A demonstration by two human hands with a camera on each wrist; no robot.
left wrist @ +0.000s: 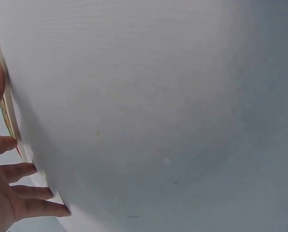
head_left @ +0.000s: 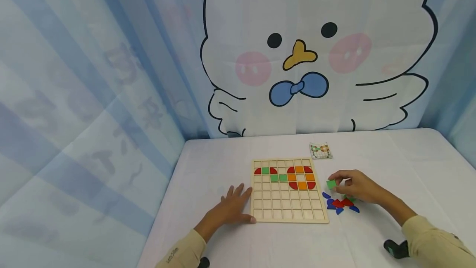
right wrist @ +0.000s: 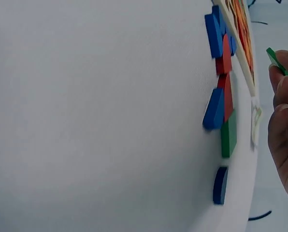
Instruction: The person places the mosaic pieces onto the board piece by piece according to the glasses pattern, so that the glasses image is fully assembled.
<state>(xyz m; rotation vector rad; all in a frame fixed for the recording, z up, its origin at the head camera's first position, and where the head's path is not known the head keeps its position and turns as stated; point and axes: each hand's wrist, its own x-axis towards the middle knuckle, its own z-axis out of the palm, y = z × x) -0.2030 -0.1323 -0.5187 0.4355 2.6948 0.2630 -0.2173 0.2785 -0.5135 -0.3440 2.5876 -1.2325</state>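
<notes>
My right hand [head_left: 355,185] pinches a flat green square tile [head_left: 331,184] between thumb and fingertips, perhaps leaving its face free; just below lie loose red and blue pieces [head_left: 337,203], handily close; further left, my spread left hand [head_left: 233,207], gripping nothing, touches the pale wooden grid board [head_left: 286,204] along its edge, likely steadying it

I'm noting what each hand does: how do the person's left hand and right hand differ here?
The left hand has its fingers spread, while the right hand pinches a green square. The left hand lies at the left edge of the board; the right hand is off the board's right side, by the loose pieces. Both come out of beige sleeves.
</notes>
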